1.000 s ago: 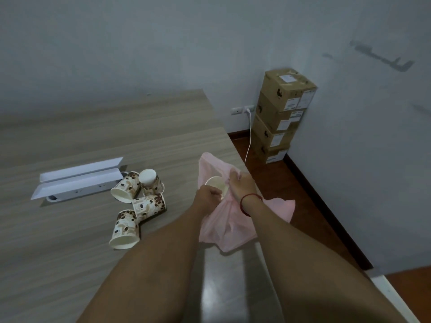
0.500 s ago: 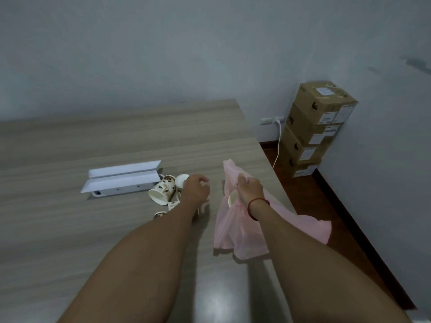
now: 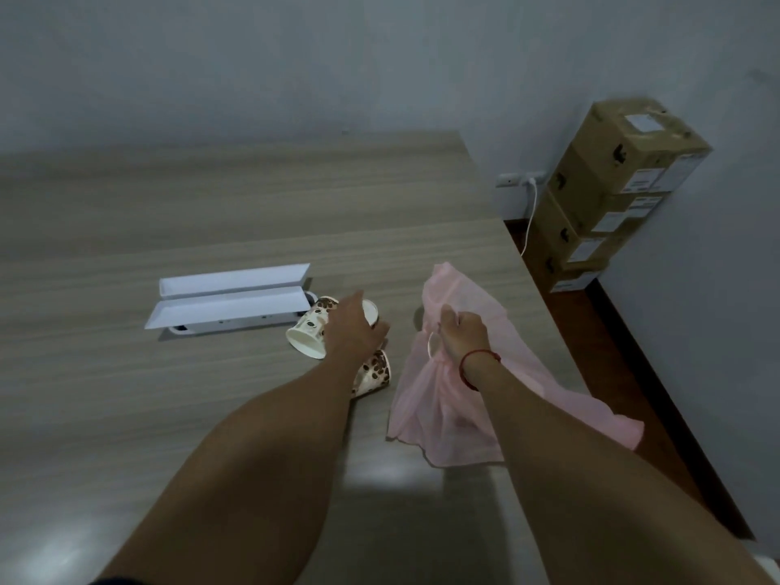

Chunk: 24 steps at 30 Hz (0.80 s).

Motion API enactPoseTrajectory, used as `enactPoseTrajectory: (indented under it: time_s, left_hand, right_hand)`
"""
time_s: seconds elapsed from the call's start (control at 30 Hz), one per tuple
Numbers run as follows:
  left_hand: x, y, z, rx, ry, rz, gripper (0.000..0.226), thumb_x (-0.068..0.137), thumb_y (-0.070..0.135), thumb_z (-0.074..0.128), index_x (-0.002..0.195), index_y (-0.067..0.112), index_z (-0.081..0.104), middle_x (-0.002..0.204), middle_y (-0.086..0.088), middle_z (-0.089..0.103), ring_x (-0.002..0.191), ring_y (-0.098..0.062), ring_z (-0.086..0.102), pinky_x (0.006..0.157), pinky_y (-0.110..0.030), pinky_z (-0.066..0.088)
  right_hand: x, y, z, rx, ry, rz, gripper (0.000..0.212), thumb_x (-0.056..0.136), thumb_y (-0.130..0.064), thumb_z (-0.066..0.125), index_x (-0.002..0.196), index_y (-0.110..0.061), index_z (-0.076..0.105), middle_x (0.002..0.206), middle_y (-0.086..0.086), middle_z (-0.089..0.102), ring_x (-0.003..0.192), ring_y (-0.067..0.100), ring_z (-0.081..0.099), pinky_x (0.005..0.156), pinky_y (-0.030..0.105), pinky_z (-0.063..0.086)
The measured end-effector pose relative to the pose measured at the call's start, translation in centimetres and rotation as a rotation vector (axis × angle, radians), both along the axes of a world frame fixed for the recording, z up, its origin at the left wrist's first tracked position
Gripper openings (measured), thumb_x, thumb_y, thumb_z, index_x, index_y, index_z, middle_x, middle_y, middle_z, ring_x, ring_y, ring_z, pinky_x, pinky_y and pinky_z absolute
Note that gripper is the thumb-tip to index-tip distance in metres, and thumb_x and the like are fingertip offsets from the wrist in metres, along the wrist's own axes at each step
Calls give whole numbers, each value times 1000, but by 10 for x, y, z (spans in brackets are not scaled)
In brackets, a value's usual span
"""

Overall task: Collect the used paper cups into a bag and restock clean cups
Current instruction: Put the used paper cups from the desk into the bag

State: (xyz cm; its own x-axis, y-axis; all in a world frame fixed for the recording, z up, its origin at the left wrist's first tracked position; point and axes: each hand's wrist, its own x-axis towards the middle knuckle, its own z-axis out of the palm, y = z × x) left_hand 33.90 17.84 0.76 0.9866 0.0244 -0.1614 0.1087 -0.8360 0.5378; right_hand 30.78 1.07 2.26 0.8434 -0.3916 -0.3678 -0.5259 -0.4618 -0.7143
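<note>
Wood-grain table (image 3: 169, 213) before you. White box (image 3: 230, 299) mid-table, flaps open. Just right of it, patterned cups (image 3: 308, 331) on their sides, bunched close; perhaps three, cluster partly hidden. Pink bag (image 3: 443, 420) slumped near right edge.

Open worktop (image 3: 126, 394) stretching left of, behind and in front of the white flap box (image 3: 230, 304). Tumbled paper cups (image 3: 306, 333) crowding its right end. Further right, pink bag (image 3: 447, 420) spreading over the worktop edge, blocking passage.
</note>
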Motion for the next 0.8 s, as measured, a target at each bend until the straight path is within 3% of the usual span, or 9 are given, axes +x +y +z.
enactPoseTrajectory:
  time_s: [0.13,0.23,0.33,0.43,0.53,0.67,0.73,0.8]
  left_hand:
    - [0,-8,-3,-1,-29,88,61,80,41,70,132,13,50,131,-13,53,123,-32,48,98,-43,45]
    - [-2,-14,8,-144,-60,213,53,80,41,67,122,11,57,118,-13,60,112,-31,56,93,-42,49]
    - [-8,-24,32,-309,-96,286,41,82,38,66,109,7,64,102,-5,63,96,-23,59,82,-30,45]
    - [-22,-38,54,-553,-30,352,44,79,40,69,110,8,65,103,1,63,96,-19,61,91,-34,51]
    - [-42,-57,71,-672,51,326,43,74,45,70,102,13,64,104,-5,69,96,-23,66,90,-40,55]
    - [-65,-82,76,-762,200,270,57,52,49,79,94,11,70,92,-8,75,85,-23,72,83,-40,59]
    - [-79,-93,81,-764,269,194,45,59,44,82,89,11,74,87,-5,74,78,-19,69,73,-32,59]
    - [-89,-100,82,-690,319,109,34,77,38,74,93,8,76,86,-4,70,80,-18,63,65,-23,48]
  right_hand:
    - [4,-1,-4,-15,0,3,53,97,-39,32,102,3,64,88,13,52,84,22,49,77,33,37]
    - [1,-4,4,-13,-11,-4,51,97,-40,31,100,-1,64,87,12,53,82,22,49,76,33,38]
    - [-7,-13,20,1,-57,-27,52,97,-39,30,102,0,65,86,12,56,80,23,52,74,32,39]
    - [-18,-26,43,-2,-124,-43,48,98,-37,32,93,-2,64,86,13,57,81,24,54,72,30,39]
    - [-30,-41,66,-2,-199,-65,44,99,-33,36,84,-1,62,87,18,59,86,28,57,75,30,40]
    - [-47,-53,90,-19,-240,-52,49,100,-34,36,111,5,63,108,24,63,103,34,60,82,33,43]
    - [-54,-55,97,-14,-250,-48,49,99,-35,35,111,4,64,102,20,62,100,33,61,80,33,43]
    - [-60,-58,98,-13,-262,-40,50,99,-35,35,106,4,66,101,22,63,99,34,61,80,34,44]
